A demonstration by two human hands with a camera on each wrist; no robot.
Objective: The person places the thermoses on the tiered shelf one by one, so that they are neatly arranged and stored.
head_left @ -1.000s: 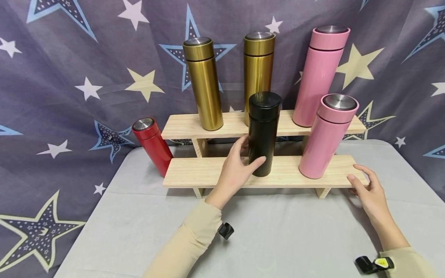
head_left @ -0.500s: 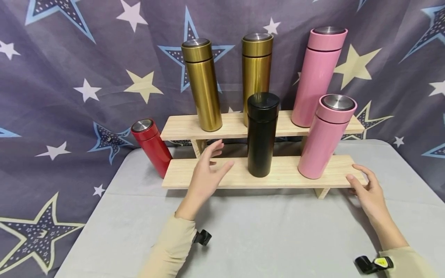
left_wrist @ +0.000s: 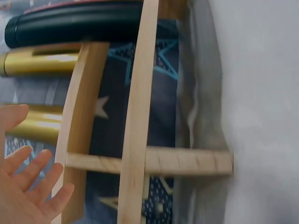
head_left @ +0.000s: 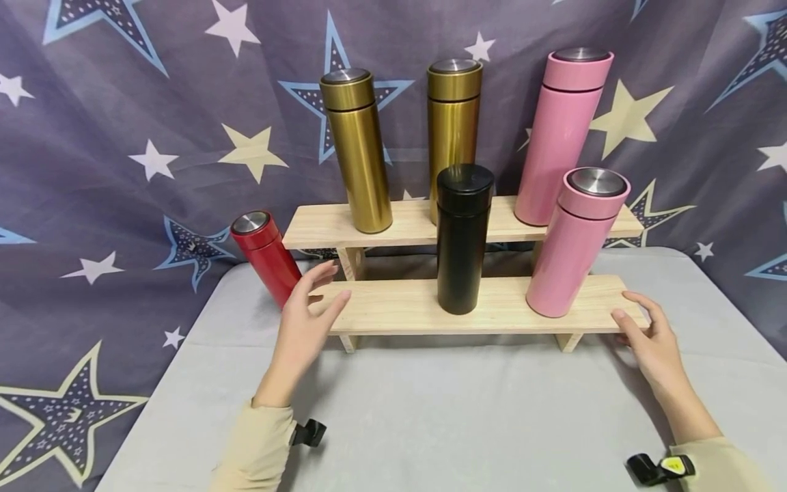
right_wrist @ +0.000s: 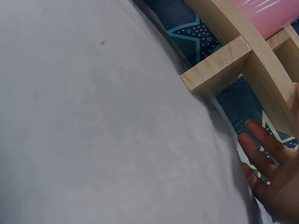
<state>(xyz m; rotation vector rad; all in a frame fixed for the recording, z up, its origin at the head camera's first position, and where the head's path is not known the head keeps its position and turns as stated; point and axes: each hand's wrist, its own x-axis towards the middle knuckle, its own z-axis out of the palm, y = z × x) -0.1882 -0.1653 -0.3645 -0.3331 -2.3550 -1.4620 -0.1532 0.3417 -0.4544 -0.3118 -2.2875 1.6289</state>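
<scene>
A two-tier wooden shelf (head_left: 393, 307) stands on the grey-covered table. My left hand (head_left: 304, 328) is at the left end of its lower tier, fingers spread and holding nothing; the left wrist view shows the same spread fingers (left_wrist: 39, 179). Just behind that hand, a red thermos (head_left: 266, 256) leans in the view, its base hidden. My right hand (head_left: 654, 342) touches the lower tier's right end, with relaxed fingers (right_wrist: 261, 154) below the board in the right wrist view. On the lower tier are a black thermos (head_left: 464, 239) and a pink thermos (head_left: 574, 249).
Two gold thermoses, one at left (head_left: 358, 157) and one in the middle (head_left: 455, 123), stand on the upper tier with a taller pink thermos (head_left: 562, 137). A star-patterned cloth (head_left: 203, 137) hangs behind. Grey table cover (head_left: 461, 410) extends in front of the shelf.
My left hand has let go of the black thermos and moved left along the lower tier to its left end. The black thermos stays standing. My right hand has kept its place.
</scene>
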